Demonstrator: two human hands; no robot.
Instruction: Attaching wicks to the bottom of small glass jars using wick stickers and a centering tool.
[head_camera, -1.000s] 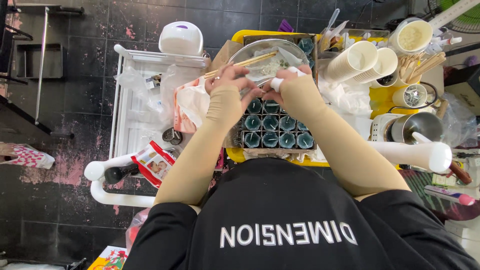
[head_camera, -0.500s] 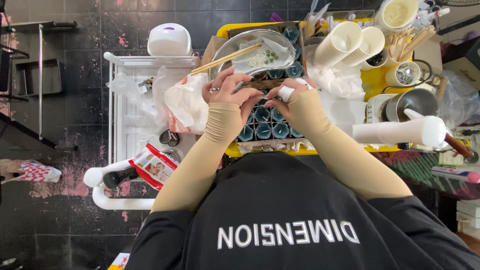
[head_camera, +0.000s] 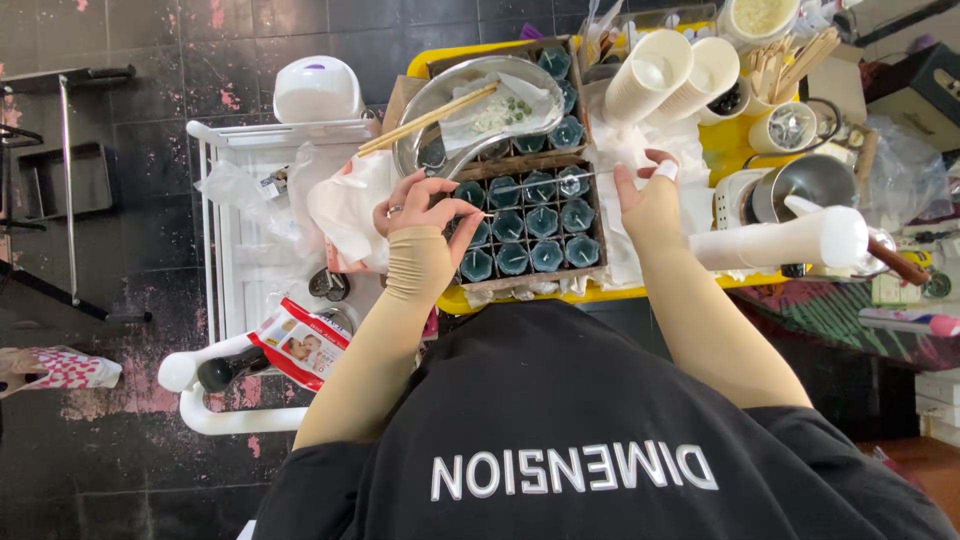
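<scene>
Candles (head_camera: 527, 228), small dark teal ones in a partitioned cardboard tray (head_camera: 597, 228), fill the middle of the frame, and I judge them light, hard and a bit slick, the wax easy to mar, so each is best taken by its sides rather than its top. Far left, a white plastic rack (head_camera: 215, 230) carries a white domed appliance (head_camera: 318, 87) and crumpled plastic bags (head_camera: 345, 205). My left hand (head_camera: 420, 210) sits at the tray's left edge, fingers pinched shut on a thin wick stick (head_camera: 483, 213) pointed at a candle. Above it, a steel bowl (head_camera: 470, 105) with chopsticks (head_camera: 428, 119) overhangs the tray's back rows and crowds any reach there. My right hand (head_camera: 645, 195) hovers at the tray's right edge, fingers loosely spread, one tip wrapped in white; I cannot tell whether it holds anything. Further right, paper cups (head_camera: 665, 75), a metal pot (head_camera: 805, 185) and a white roll (head_camera: 775, 243) hem in that side.
</scene>
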